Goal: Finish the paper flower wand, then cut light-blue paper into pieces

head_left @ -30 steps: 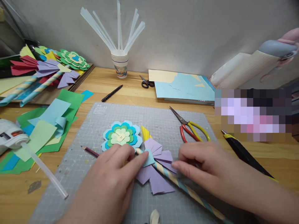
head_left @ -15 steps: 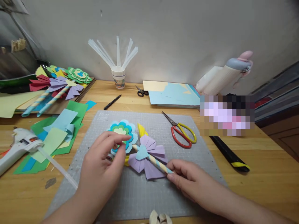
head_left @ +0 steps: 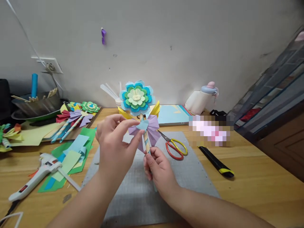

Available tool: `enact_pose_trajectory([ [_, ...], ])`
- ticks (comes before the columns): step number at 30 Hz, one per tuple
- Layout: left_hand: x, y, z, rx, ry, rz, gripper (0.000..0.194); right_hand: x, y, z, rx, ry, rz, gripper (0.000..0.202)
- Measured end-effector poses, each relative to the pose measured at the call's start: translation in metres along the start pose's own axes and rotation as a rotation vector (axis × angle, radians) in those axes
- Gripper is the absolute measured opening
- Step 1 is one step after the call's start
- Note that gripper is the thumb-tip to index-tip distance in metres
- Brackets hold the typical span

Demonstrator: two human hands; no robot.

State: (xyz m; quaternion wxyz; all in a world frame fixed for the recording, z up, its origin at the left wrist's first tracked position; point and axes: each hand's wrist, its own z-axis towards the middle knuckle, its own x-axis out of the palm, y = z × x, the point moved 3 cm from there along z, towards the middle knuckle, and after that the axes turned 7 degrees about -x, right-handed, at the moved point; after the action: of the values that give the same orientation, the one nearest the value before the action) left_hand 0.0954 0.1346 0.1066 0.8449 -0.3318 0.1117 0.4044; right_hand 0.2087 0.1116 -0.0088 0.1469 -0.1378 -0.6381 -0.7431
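A layered paper flower (head_left: pixel 137 97) in blue, green and cream stands upright before me, a small face at its centre. Its striped paper stem (head_left: pixel 146 144) is wrapped in the closed fingers of my right hand (head_left: pixel 161 174). Two yellow paper leaves (head_left: pixel 155 110) stick out below the bloom. Under them is a pleated purple paper bow (head_left: pixel 153 128) with a light blue heart (head_left: pixel 142 126) on its front. My left hand (head_left: pixel 116 142) pinches at the heart with thumb and fingertips, covering the bow's left part.
Scissors (head_left: pixel 175 148) lie on the grey cutting mat (head_left: pixel 190 183). A black-and-yellow tube (head_left: pixel 216 162) is on the right. To the left are a glue gun (head_left: pixel 35 177), coloured paper sheets (head_left: pixel 71 161) and finished paper flowers (head_left: pixel 78 118). A bottle (head_left: pixel 201 99) stands behind.
The flower has gone from lying low over the mat to upright, bloom raised toward the wall. My left hand has moved from beside the bloom to the heart. The view has tilted up.
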Motion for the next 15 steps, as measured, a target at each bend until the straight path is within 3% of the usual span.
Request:
enact_pose_trajectory([
  [5, 0.009, -0.012, 0.011, 0.093, 0.128, 0.137, 0.027, -0.005, 0.006, -0.008, -0.038, 0.038, -0.001, 0.031],
  [10, 0.015, -0.008, 0.009, 0.073, 0.231, 0.165, 0.040, -0.012, 0.000, -0.011, -0.018, 0.056, 0.001, 0.030],
  [15, 0.021, 0.002, 0.008, 0.077, 0.302, 0.212, 0.036, -0.014, -0.007, -0.014, 0.028, 0.041, -0.015, 0.029],
])
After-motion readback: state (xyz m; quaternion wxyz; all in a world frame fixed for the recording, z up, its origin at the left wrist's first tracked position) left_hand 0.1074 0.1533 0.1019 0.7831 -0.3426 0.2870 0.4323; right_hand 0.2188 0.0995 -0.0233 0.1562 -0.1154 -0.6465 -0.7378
